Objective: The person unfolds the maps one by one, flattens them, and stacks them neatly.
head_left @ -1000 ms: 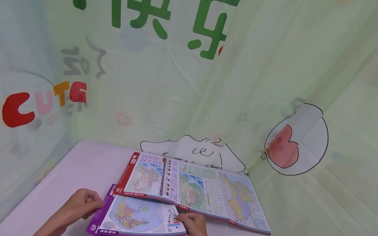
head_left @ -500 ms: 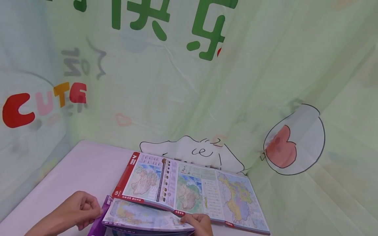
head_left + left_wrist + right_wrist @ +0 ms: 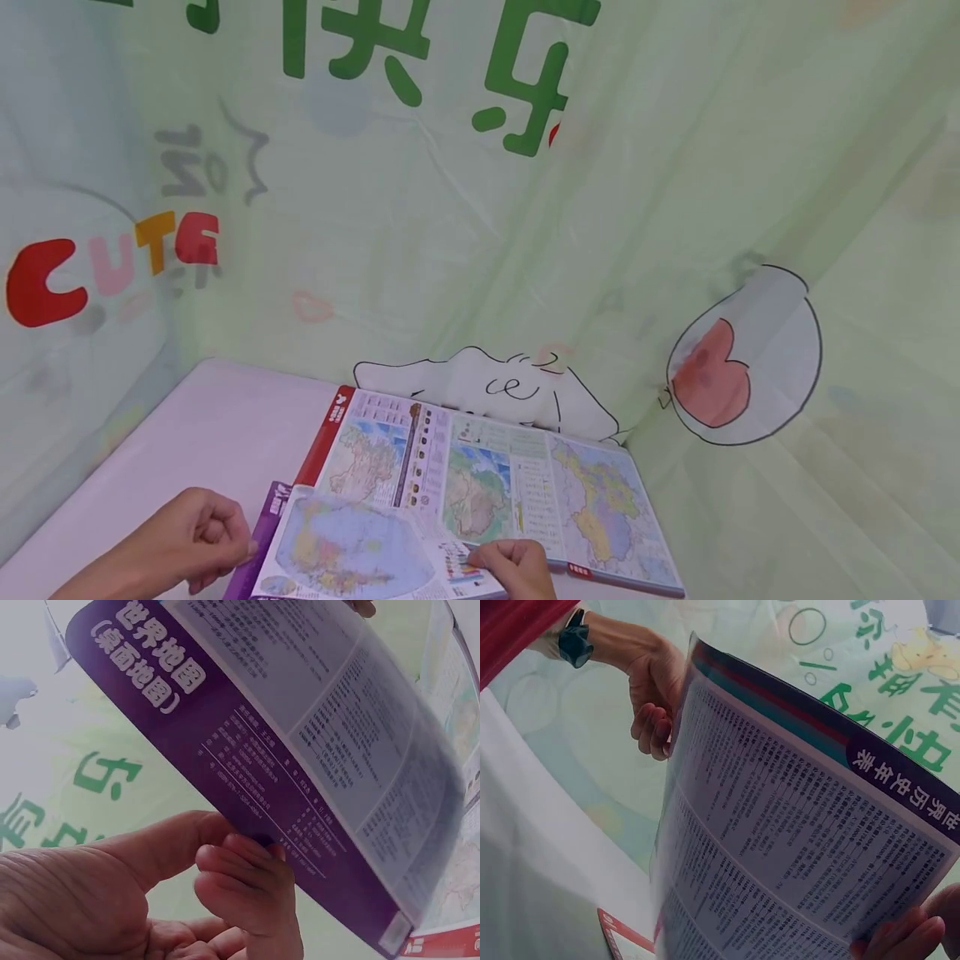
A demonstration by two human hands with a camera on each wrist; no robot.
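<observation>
While the left grip (image 3: pixel 198 535) and the right grip (image 3: pixel 522 567) are pinching its opposite edges, one glossy, purple-bordered world map (image 3: pixel 352 554) is curving above the pale lilac counter (image 3: pixel 202 433), partly hiding one red-bordered map (image 3: pixel 517 496); likely light, flexible, slick; best held along both edges.

In the head view the light is soft and even, and the cloth walls (image 3: pixel 420 242) show weak shadows. Small print on the purple-edged map (image 3: pixel 360 546) is not sharp. In the left wrist view the far left is very bright, but the map's underside looks grey. The right wrist view is dimmer.
</observation>
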